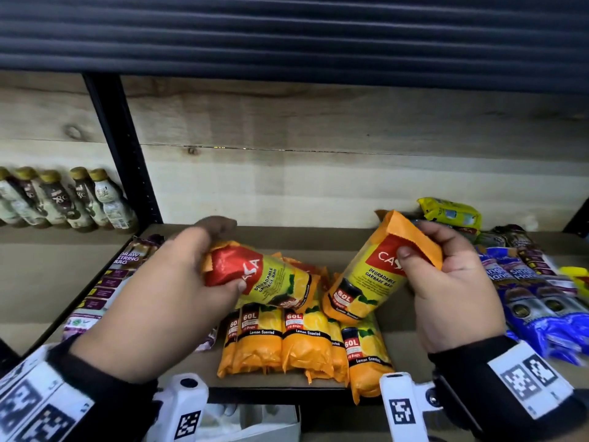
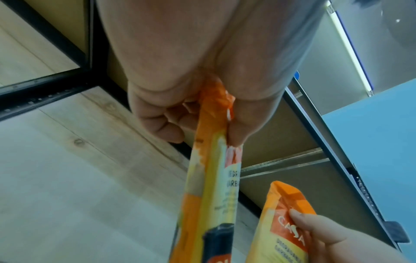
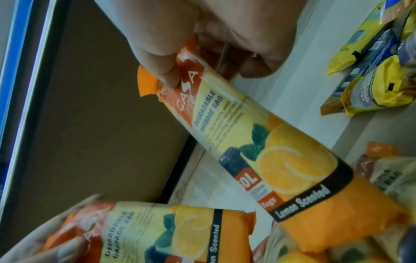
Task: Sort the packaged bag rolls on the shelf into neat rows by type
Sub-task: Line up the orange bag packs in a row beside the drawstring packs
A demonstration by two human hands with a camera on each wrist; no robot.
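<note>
Far left of the row of orange packs, beyond the black upright: brown-capped bottles leaning on the neighbouring shelf. Nearer, just left of the row: a purple drawstring-bag pack lying flat on the shelf board, partly hidden by the left hand. Left hand closed round the red top end of one orange lemon-scented roll, thumb on the label, roll slanted over the back of the row. Row itself lined up at the shelf's front edge, packs side by side, the rightmost hanging slightly over the lip. Up and right of the row: right hand pinching the orange top flap of a second orange roll, thumb on the red logo, its lower end dipping toward the row. Right of that: blue packs lying side by side, with a yellow pack behind them against the wooden back wall.
</note>
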